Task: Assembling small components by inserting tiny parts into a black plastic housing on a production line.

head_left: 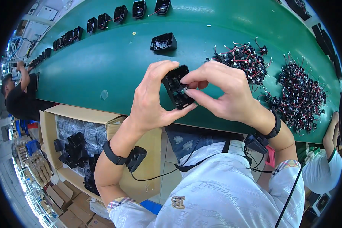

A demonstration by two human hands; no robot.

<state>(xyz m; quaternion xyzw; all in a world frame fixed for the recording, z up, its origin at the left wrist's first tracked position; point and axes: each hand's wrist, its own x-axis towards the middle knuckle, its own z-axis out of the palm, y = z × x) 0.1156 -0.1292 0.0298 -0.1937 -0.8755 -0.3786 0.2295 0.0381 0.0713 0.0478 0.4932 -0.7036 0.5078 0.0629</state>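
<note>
My left hand (148,97) grips a black plastic housing (174,90) by its sides, thumb below and fingers above. The housing is tilted, with its open inside facing me. My right hand (230,89) has its thumb and fingertips pinched together at the inside of that housing. Something small and pale shows at the fingertips, too small to name. On the green table beyond my hands lies another open black housing (164,42). To the right is a pile of small black parts with red and black wires (241,60).
A larger pile of wired black parts (302,97) lies farther right. Several black housings (120,14) stand in a row along the far left. Below the table's near edge, a cardboard box (49,136) holds black housings and clear bags. Other people (17,93) sit at both ends.
</note>
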